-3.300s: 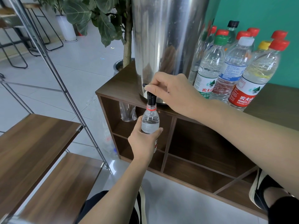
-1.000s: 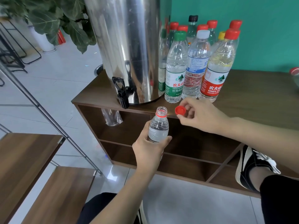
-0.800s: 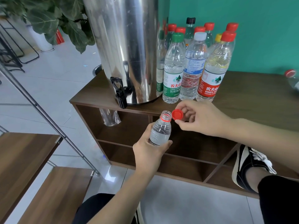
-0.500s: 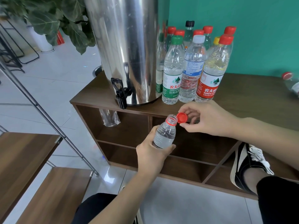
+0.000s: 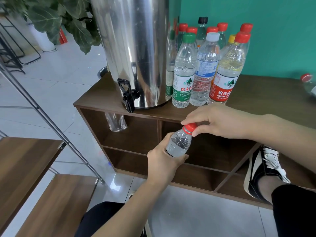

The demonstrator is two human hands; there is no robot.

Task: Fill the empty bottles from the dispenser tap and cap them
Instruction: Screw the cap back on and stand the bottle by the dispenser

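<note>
My left hand (image 5: pixel 164 164) grips a small clear bottle (image 5: pixel 179 144) holding water, tilted to the right in front of the wooden cabinet (image 5: pixel 273 93). A red cap (image 5: pixel 190 127) sits on the bottle's neck, and the fingers of my right hand (image 5: pixel 220 122) pinch it. The steel dispenser (image 5: pixel 136 48) stands on the cabinet top, its black tap (image 5: pixel 127 98) hanging over the front edge to the upper left of the bottle. Several capped bottles (image 5: pixel 205 69) stand beside the dispenser.
One more bottle (image 5: pixel 309 84) lies at the cabinet's far right. A clear plastic bag (image 5: pixel 116 123) hangs under the tap. A wooden shelf with metal legs (image 5: pixel 34 159) is at my left. My shoe (image 5: pixel 263 168) rests near the lower cabinet compartments. A leafy plant (image 5: pixel 59 19) stands behind.
The bottle came away from the tap and dropped to the right. My right hand left the tap lever, brought the red cap over and set it on the bottle's neck.
</note>
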